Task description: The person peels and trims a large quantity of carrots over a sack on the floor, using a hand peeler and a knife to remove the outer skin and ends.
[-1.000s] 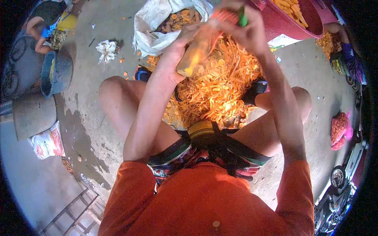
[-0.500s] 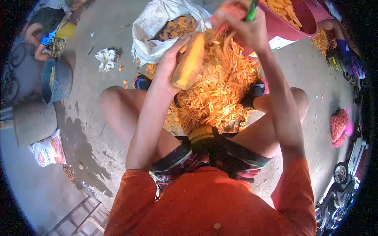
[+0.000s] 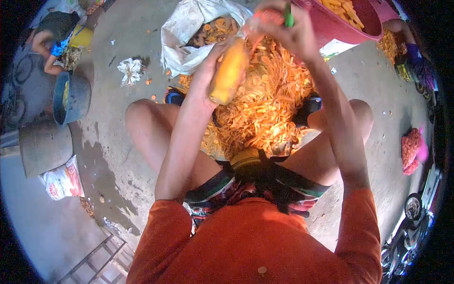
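My left hand [image 3: 208,78] is closed around the lower side of a thick carrot [image 3: 229,71], held tilted, with a bright peeled face towards me. Just beyond its upper end, my right hand [image 3: 301,37] grips a peeler [image 3: 288,17], blurred by motion, with green and red parts. Beneath both hands, a large heap of orange carrot peelings [image 3: 260,116] covers the ground between my legs. Close behind my left hand stands an open white sack [image 3: 176,35] with carrot pieces inside.
A pink tub [image 3: 326,29] of peeled carrots stands at the upper right. Crumpled white plastic [image 3: 130,71] lies on the floor to the left. Other people [image 3: 52,35] are at the far left and right edges. A red net bag [image 3: 410,150] lies at right, near parked motorbikes [image 3: 410,236].
The carrot has turned in my left hand, and its brownish strips give way to a smooth bright face. My right hand with the peeler has shifted slightly left.
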